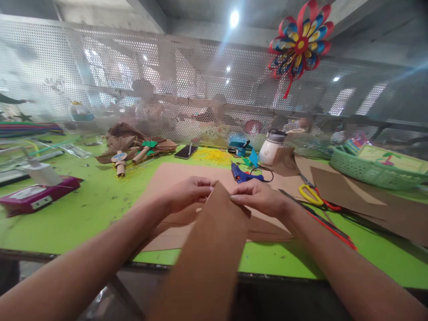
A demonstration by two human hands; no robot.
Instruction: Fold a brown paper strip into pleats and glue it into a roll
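Observation:
A long strip of brown paper [214, 240] runs from the bottom of the view up to a pointed, folded far end between my hands. My left hand [190, 192] pinches the left side of that end. On the right side, my right hand [259, 196] grips the folded edge between thumb and fingers. Beneath the strip lie lighter brown paper sheets [163, 183] on the green table [90, 209]. A blue glue gun [245, 174] rests on the sheets just beyond my right hand.
Yellow-handled scissors [310, 195] and a red-edged cutter-like tool [334, 227] lie at right, near dark brown paper [347, 191] and a green basket [377, 169]. At left sit a purple power strip [43, 194] and paper figures [120, 160]. A phone [186, 151] and white jug [270, 147] stand farther back.

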